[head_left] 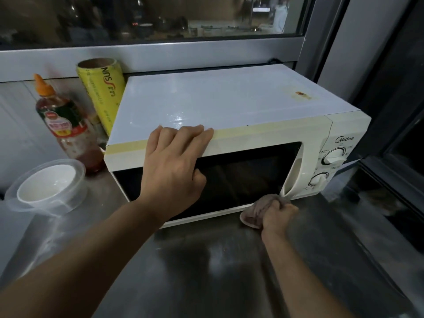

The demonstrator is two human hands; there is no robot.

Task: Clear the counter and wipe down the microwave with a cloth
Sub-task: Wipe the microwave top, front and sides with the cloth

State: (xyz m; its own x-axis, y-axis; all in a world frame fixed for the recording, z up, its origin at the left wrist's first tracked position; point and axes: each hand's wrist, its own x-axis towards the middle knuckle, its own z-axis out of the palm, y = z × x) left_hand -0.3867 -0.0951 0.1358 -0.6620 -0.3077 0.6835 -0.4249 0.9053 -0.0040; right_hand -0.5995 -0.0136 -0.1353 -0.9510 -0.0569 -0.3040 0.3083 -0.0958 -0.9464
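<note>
A white microwave [229, 104] with a dark door window stands on the steel counter [206, 271] under a window. My left hand [176, 161] rests on its top front edge, fingers laid over the top and thumb against the door. My right hand [277, 216] grips a bunched grey-pink cloth [257, 210] against the bottom right corner of the door, just below the door handle.
Left of the microwave stand a sauce bottle [64, 125] with an orange cap and a yellow roll of wrap [101, 92] leaning on the microwave's side. A white bowl [46, 184] sits inside a clear plastic container [62, 207] at the counter's left. A dark window frame runs along the right.
</note>
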